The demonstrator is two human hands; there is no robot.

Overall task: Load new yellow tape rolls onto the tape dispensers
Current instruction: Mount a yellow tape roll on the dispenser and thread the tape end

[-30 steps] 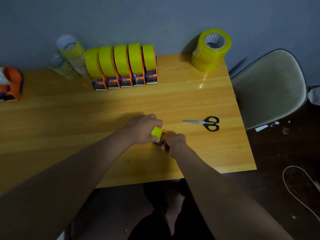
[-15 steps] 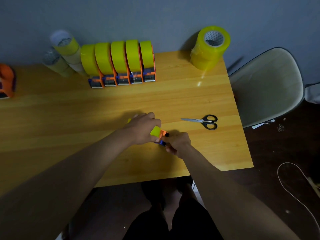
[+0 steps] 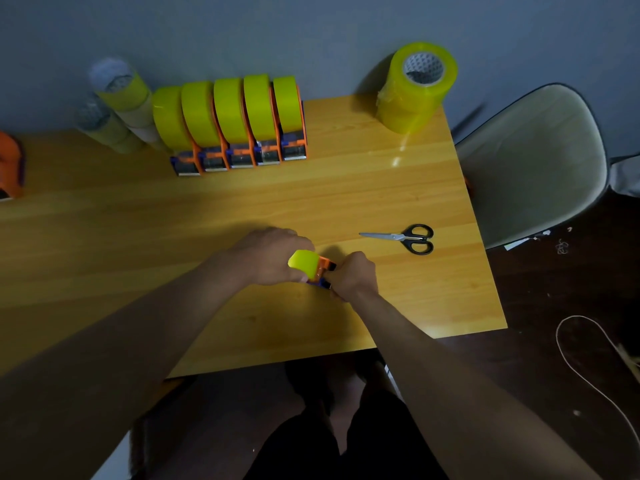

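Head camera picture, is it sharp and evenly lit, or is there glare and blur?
Head view: dim overall; glare streak on the table below the stack of tape rolls; rolls at far left look smeared; wide-angle bending at the edges.

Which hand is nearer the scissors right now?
Right. The right hand sits just below-left of the scissors, gripping the front end of the tape dispenser. The left hand holds the yellow tape roll farther left.

Black-handled scissors [image 3: 405, 238] on wooden table [image 3: 346, 188]; pale chair [image 3: 533, 161] beside it; cord [image 3: 588, 368] on floor.
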